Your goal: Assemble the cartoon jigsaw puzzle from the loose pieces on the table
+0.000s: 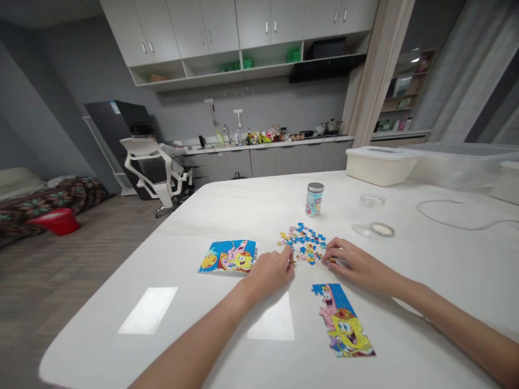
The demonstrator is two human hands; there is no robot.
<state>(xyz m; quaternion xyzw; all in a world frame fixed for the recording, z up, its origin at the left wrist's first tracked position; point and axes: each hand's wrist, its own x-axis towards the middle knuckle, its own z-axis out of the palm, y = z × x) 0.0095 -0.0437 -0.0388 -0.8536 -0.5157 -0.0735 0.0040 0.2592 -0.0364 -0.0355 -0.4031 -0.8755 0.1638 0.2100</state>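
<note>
Loose jigsaw puzzle pieces [305, 237], mostly blue and yellow, lie in a pile on the white table [194, 346]. At the pile's near left edge, my left hand [271, 271] is closed in a pinch on a small puzzle piece [292, 262]. My right hand [353, 263] rests at the pile's right side, fingers loosely curved and apart, fingertips touching pieces. Closer to me lies a partly joined puzzle [344, 321] with a yellow and a pink cartoon figure. A folded picture sheet [229, 256] with the same figures is left of my left hand.
Behind the pile stands a printed jar [314, 201] with a metal lid. A clear container [370, 213] lies to its right, near a white cable [446, 219]. Lidded plastic boxes [381, 165] line the far right edge. A person sits in a white chair [156, 167] beyond the table.
</note>
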